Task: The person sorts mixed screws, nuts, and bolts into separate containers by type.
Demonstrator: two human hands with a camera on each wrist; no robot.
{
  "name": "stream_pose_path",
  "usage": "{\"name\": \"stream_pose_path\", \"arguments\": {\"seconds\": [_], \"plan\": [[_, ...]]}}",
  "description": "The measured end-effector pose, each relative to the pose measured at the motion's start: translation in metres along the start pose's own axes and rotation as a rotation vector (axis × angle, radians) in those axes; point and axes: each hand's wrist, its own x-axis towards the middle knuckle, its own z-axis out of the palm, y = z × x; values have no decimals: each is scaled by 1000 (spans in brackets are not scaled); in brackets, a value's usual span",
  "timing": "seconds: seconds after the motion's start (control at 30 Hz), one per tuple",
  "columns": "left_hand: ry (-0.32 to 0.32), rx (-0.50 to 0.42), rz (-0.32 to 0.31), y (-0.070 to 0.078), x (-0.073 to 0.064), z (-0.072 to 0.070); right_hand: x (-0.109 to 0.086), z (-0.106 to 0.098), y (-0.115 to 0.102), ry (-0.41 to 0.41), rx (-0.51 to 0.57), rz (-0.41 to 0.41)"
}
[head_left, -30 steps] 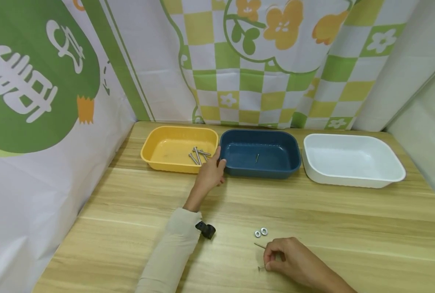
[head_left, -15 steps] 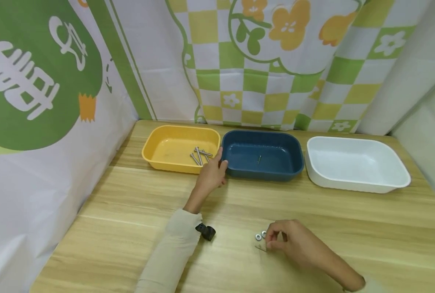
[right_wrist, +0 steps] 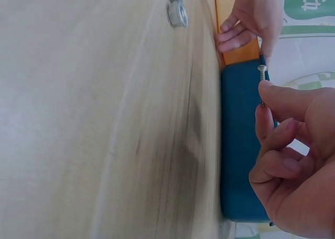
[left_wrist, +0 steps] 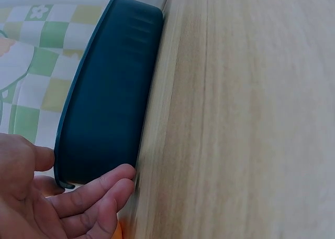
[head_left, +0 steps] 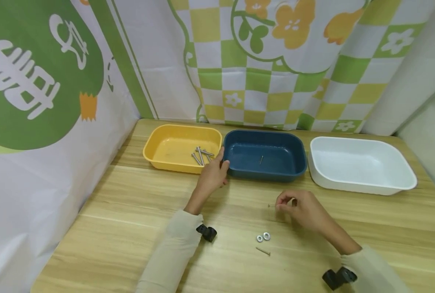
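My right hand (head_left: 303, 207) pinches a small screw (right_wrist: 263, 74) between thumb and index finger, above the table in front of the blue tray (head_left: 265, 175). The screw's head shows clear of the fingertips in the right wrist view. My left hand (head_left: 212, 175) touches the blue tray's front left corner, beside the yellow tray (head_left: 170, 166); its fingers look relaxed and fairly straight in the left wrist view. One small screw (head_left: 261, 159) lies inside the blue tray. On the table are two nuts (head_left: 266, 236) and another screw (head_left: 263, 251).
Several long bolts (head_left: 200, 156) lie in the right part of the yellow tray. A white tray (head_left: 364, 185) stands to the right of the blue one. Patterned cloth (head_left: 254, 93) hangs behind the trays.
My right hand has picked up one screw near the nuts and moved forward toward the blue tray with it. The other screw stays on the table. My left hand keeps its place.
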Motion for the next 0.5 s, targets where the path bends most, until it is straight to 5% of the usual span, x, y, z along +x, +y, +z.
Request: {"name": "stream_pose_path", "arguments": {"seconds": [0.5], "plan": [[1,31,-27,3,-1,-1,32,-13,8,130,-14,32]]}}
